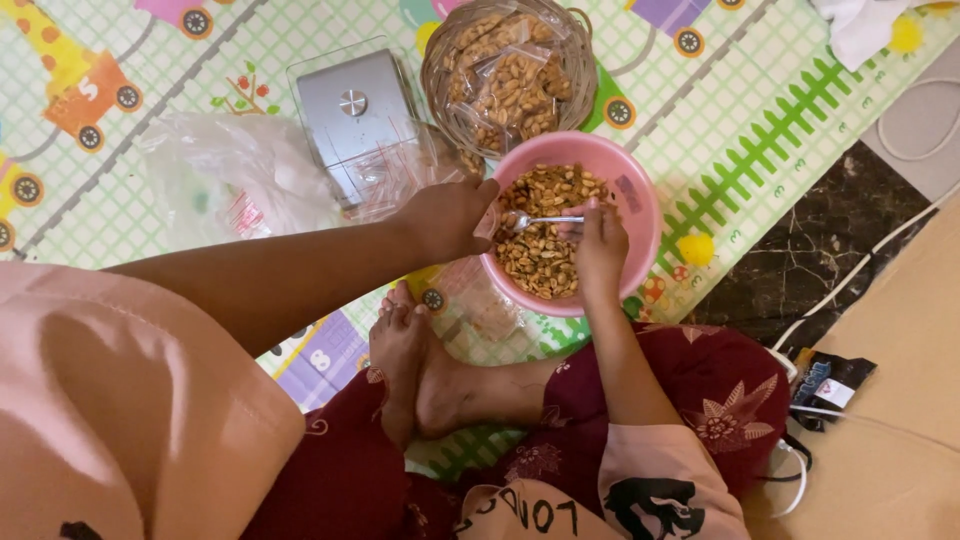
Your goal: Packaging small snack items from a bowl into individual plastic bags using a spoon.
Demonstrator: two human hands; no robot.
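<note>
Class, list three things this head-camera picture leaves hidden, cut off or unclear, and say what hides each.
1. Head view: the left hand covers whatever its grip holds at the round pink plastic bowl rim.
2. The right hand hides the handle end of the small metal spoon.
3. The woven wicker basket of bagged peanuts is cut off by the top edge.

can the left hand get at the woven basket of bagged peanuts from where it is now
Probably yes: the left hand sits at the pink bowl's rim, and the woven basket stands just beyond, open-topped, with nothing between them except clear plastic bags.
</note>
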